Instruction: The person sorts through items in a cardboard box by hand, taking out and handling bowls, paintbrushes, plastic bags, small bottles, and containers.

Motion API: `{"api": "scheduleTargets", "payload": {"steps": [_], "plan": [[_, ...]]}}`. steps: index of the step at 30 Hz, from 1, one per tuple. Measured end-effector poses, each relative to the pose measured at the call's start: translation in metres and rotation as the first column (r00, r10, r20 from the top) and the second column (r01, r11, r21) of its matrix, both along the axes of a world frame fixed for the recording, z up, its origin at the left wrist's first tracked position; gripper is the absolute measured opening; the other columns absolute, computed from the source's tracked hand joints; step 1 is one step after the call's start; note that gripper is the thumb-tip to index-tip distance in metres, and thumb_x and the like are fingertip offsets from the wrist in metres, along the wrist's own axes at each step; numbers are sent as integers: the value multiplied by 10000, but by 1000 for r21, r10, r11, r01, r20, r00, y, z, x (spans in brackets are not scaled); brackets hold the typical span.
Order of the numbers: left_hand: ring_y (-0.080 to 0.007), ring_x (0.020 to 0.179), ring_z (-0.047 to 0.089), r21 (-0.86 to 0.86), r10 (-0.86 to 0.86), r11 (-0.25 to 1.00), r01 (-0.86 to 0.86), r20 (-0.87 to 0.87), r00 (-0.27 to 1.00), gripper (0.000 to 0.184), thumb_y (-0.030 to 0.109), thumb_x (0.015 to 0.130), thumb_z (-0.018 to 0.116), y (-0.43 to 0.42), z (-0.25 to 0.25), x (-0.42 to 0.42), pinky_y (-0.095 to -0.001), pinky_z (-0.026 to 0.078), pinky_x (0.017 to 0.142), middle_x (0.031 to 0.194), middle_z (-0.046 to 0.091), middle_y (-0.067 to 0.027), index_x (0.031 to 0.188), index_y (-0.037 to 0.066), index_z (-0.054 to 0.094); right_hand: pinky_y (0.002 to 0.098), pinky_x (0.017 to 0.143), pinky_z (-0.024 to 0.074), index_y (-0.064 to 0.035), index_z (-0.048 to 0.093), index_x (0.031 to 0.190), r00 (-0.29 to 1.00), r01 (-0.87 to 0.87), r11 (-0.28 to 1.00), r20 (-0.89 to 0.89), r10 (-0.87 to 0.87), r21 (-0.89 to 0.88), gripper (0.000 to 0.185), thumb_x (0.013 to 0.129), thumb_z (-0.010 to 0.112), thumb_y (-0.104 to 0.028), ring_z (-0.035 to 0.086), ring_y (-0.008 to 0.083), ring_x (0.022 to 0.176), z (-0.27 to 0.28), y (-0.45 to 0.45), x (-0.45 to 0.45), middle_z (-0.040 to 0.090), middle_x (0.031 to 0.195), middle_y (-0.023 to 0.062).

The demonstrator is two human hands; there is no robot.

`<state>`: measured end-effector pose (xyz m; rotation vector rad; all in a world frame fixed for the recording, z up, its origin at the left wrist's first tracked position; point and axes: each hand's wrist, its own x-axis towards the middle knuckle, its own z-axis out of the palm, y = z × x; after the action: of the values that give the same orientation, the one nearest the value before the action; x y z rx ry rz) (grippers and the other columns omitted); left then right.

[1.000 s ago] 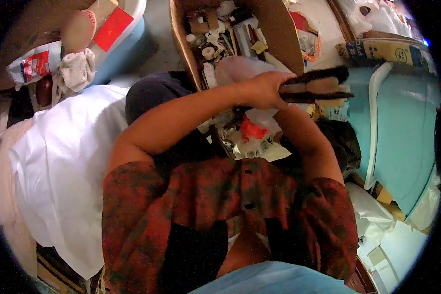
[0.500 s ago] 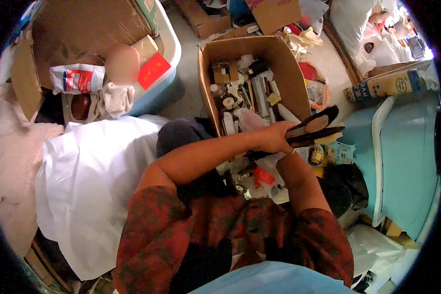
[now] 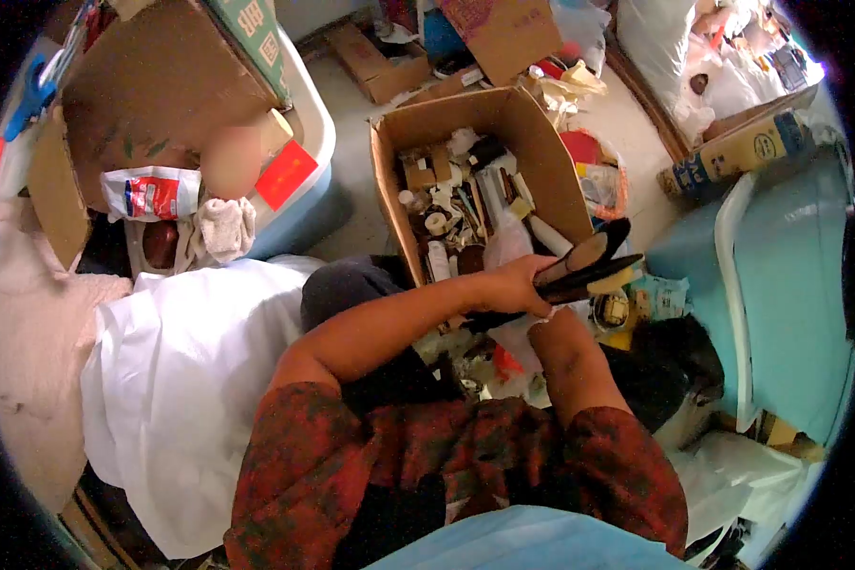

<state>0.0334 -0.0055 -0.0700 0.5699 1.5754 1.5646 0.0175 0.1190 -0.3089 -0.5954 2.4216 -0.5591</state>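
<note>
My left hand (image 3: 521, 283) is closed round the near end of a bundle of long, flat black things (image 3: 587, 266), one with a tan oval face. The bundle points up and right, beside the right wall of an open cardboard box (image 3: 388, 185). My right forearm (image 3: 572, 366) reaches up to meet my left hand; its fingers are hidden there. Below my left hand lies a crumpled clear bag (image 3: 522, 334) with a red piece (image 3: 506, 362). Small bottles, a tape roll (image 3: 436, 223) and sticks fill the box.
At the left, a blue-white tub (image 3: 323, 123) holds cardboard, a red-and-white packet (image 3: 152, 193) and a red card (image 3: 286, 176). White cloth (image 3: 190, 380) spreads below it. A teal lid-like surface (image 3: 793, 285) and a PVC-marked roll (image 3: 736, 157) are at the right.
The camera view has shifted, bringing more floor and the tub into sight. My hands stay together on the black bundle, which now tilts more upward and sits lower in the view than a second ago.
</note>
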Motion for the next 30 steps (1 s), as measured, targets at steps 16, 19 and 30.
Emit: {"api": "scheduleTargets", "payload": {"steps": [16,19,30], "plan": [[-165,874,562,-304,231,887,-347,-359,904,537,96,647,727,-17,-12,-39,-314,457,786,981,606,-77,1124,-14,507,354,739,506,76,439,1126,854,518,760,199,-480,-392,462,880,504,-309,595,274,888,101,8,17,560,1075,189],[-151,835,562,-207,400,850,-484,-345,849,475,88,648,733,-21,9,-34,-296,465,738,913,608,-51,1072,-6,539,354,738,507,76,435,1133,660,749,520,521,-541,-411,469,882,500,-315,594,276,893,157,14,24,557,1084,191],[-212,857,586,14,446,895,-446,-34,894,404,91,678,703,-36,-22,-48,-335,473,814,946,610,-64,1048,22,554,322,1018,354,123,307,1274,314,946,-149,698,643,-288,530,918,426,-252,407,288,1212,241,90,56,416,1273,235]]}}
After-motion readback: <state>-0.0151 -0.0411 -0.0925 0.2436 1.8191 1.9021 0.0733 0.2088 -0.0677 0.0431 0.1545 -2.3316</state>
